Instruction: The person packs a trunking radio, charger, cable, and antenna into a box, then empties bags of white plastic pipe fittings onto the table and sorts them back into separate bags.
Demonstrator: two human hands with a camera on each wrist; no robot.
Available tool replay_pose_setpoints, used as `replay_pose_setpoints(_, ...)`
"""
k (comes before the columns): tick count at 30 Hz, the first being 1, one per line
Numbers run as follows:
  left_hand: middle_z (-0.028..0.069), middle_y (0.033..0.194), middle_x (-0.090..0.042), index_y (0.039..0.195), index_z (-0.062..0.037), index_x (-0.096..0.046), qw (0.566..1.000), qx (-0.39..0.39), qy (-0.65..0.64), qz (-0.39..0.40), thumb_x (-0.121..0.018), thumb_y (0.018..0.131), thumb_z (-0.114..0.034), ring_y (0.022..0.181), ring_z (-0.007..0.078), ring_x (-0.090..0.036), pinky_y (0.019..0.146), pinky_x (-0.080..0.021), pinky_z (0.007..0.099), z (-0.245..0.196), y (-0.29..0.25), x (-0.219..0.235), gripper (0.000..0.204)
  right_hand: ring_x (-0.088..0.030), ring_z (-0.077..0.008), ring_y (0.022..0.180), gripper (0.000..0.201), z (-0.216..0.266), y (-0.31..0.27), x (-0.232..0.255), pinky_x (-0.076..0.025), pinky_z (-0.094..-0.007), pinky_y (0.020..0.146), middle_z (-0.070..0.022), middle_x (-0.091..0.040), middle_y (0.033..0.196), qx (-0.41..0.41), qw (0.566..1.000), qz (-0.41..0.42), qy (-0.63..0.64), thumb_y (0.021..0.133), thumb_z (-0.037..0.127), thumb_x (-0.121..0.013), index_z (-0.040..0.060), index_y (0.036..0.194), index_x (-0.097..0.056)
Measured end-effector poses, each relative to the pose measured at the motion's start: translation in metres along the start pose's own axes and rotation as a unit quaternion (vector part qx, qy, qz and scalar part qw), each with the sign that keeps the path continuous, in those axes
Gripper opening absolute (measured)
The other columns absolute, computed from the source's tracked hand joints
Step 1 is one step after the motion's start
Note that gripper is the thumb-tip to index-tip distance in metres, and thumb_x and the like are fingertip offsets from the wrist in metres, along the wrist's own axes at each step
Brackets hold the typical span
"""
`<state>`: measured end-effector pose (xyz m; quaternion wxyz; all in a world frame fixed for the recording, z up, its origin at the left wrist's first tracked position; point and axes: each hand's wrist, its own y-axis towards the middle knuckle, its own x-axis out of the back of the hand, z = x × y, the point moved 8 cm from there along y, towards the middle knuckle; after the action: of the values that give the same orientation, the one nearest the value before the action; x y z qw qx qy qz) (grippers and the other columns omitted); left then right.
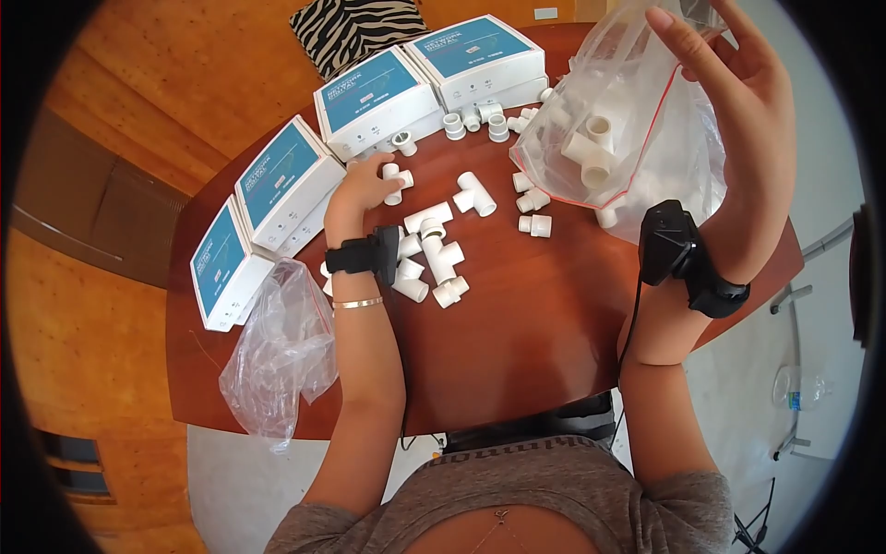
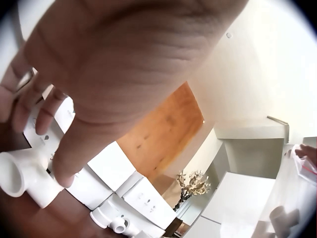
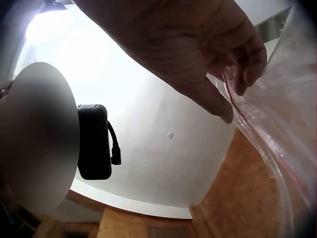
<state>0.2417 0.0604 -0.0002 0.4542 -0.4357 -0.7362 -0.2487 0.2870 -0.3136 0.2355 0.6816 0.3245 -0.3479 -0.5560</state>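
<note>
My left hand (image 1: pixel 355 194) reaches to a white pipe tee (image 1: pixel 395 183) standing among the fittings near the boxes. In the left wrist view the thumb is right at the tee (image 2: pixel 29 176), while the fingers spread apart beyond it. Up at the right, my right hand (image 1: pixel 752 88) pinches the mouth of a clear zip bag (image 1: pixel 683 152), whose red seal line (image 3: pixel 237 104) runs by the fingertips in the right wrist view. White pipe fittings (image 1: pixel 591 152) lie inside that bag, near its opening.
Several blue-and-white boxes (image 1: pixel 374 88) form an arc along the table's far left edge. Loose white fittings (image 1: pixel 434 245) lie mid-table, with more couplings (image 1: pixel 498 127) before the boxes. A crumpled clear bag (image 1: pixel 281 346) overhangs the near left edge. A zebra-striped cushion (image 1: pixel 355 32) is beyond.
</note>
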Motion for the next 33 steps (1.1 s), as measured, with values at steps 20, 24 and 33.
replay_pose_setpoints(20, 0.0034, 0.105, -0.057, 0.112, -0.0048, -0.052, 0.797, -0.333, -0.467, 0.192, -0.061, 0.09, -0.009, 0.099, 0.0096, -0.056, 0.08, -0.047, 0.0245, -0.203, -0.131, 0.058, 0.025, -0.057, -0.013, 0.079, 0.055, 0.034, -0.012, -0.042, -0.05, -0.0264, 0.072, -0.0132, -0.055, 0.115, -0.005, 0.992, 0.119, -0.04, 0.08, 0.008, -0.073, -0.009, 0.125, -0.047)
replay_pose_setpoints(24, 0.0143, 0.1, -0.064, 0.113, 0.0001, -0.053, 0.897, -0.304, -0.311, -0.083, -0.062, 0.089, -0.017, 0.088, 0.0191, -0.063, 0.075, -0.049, 0.0276, -0.21, -0.116, 0.054, 0.031, -0.057, -0.0134, 0.078, 0.058, 0.032, -0.016, -0.053, -0.05, -0.0271, 0.073, -0.0156, -0.053, 0.117, 0.039, 0.996, 0.078, 0.017, 0.08, 0.01, -0.074, -0.0093, 0.126, -0.045)
replay_pose_setpoints(33, 0.0091, 0.098, -0.068, 0.103, 0.0023, -0.066, 0.909, -0.266, -0.267, -0.178, -0.056, 0.088, -0.006, 0.09, 0.0124, -0.06, 0.082, -0.047, 0.0256, -0.151, -0.174, 0.147, 0.02, -0.056, -0.0127, 0.077, 0.057, 0.011, -0.023, -0.021, -0.048, -0.0264, 0.07, -0.0147, -0.053, 0.113, 0.032, 0.998, 0.003, 0.051, 0.081, 0.011, -0.074, -0.0096, 0.125, -0.046)
